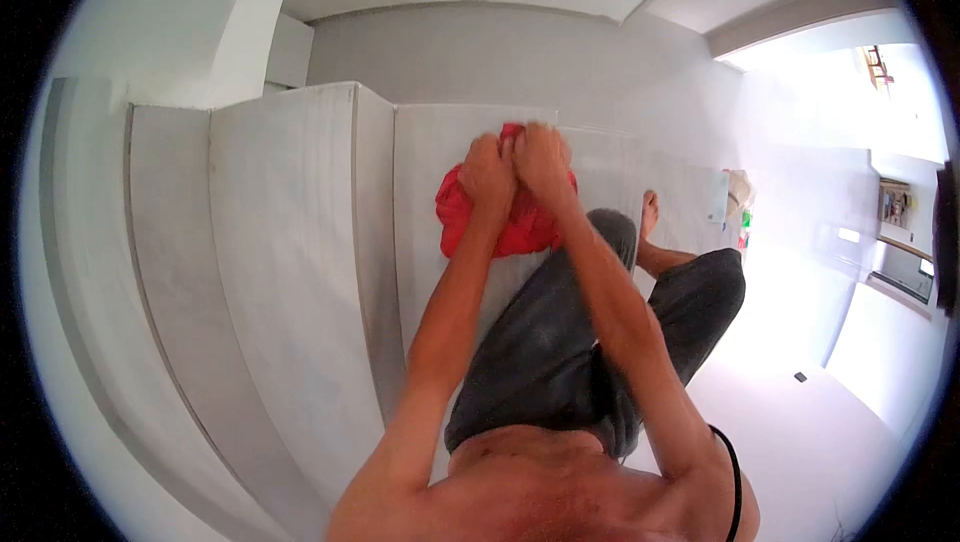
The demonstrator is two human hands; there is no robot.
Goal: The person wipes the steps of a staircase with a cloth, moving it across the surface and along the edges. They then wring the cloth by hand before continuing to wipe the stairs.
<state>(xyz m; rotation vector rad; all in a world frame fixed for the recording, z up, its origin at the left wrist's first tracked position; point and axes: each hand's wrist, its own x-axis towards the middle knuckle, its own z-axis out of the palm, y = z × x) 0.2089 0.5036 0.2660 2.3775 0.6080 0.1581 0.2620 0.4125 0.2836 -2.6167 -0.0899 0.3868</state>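
White stone steps (290, 242) below, pale walls around. Left hand (487, 177) and right hand (541, 157) pressed together, each grip clamped on bunched red cloth (457, 214), over the step, beyond grey trousers (545, 332).

Torso: bare torso (540, 487), unclothed, at the view's 6 o'clock edge.
Arms: left arm (440, 342) and right arm (610, 312), both sleeveless.
Grips: left grip (487, 174) and right grip (541, 157), both ungloved.
Legs: dark grey, creased cloth trousers (540, 342), centre toward 3 o'clock, shin uncovered.
Foot: bare foot (649, 212), 1 o'clock.
Cord: thin black cord (733, 462) looping over the right shoulder, 5 o'clock.
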